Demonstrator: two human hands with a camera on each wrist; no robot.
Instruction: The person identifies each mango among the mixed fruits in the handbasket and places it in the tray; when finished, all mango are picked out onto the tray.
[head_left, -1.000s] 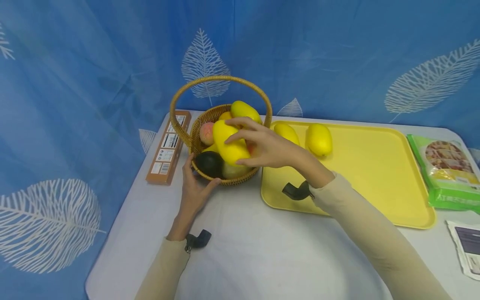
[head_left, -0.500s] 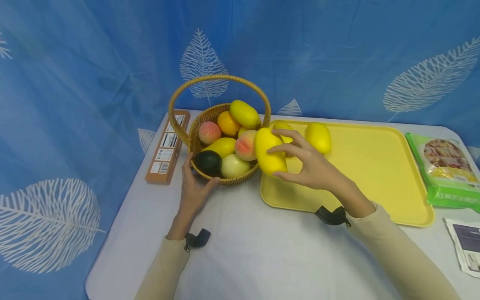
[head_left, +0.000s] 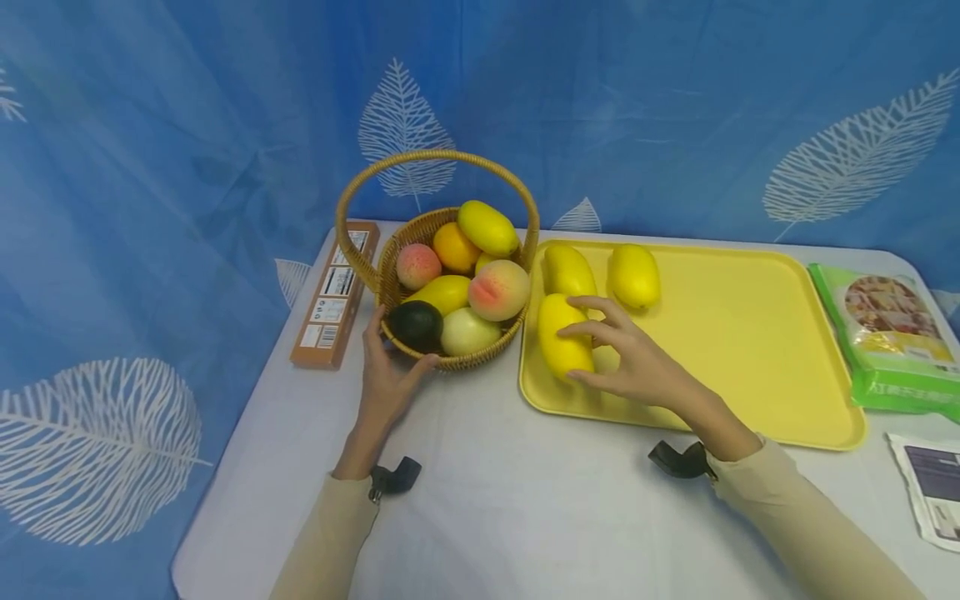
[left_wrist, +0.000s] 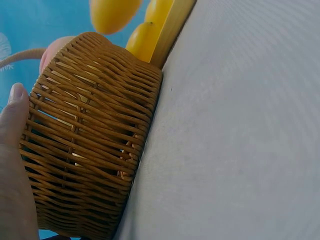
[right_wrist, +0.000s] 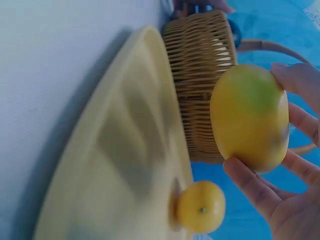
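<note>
My right hand (head_left: 637,358) holds a yellow mango (head_left: 561,337) between thumb and fingers, over the left part of the yellow tray (head_left: 750,350). A green blush marks this mango (right_wrist: 250,115) in the right wrist view, where it hangs above the tray's surface. Two more mangoes, one behind it (head_left: 568,268) and one to the right (head_left: 634,277), lie on the tray. My left hand (head_left: 386,383) grips the front left of a wicker basket (head_left: 468,362), thumb against its wall. Inside are two peaches (head_left: 498,290), an orange (head_left: 455,247), a dark avocado (head_left: 416,325) and other fruit.
A long brown box (head_left: 336,296) lies left of the basket. Right of the tray are a green food packet (head_left: 892,333) and a white and purple packet (head_left: 933,492). The basket's tall handle (head_left: 438,156) arches up before a blue leaf-print curtain (head_left: 637,117).
My right hand has carried the mango from over the basket rightward and down to the tray's left side, uncovering the fruit in the basket. The left hand stays on the basket.
</note>
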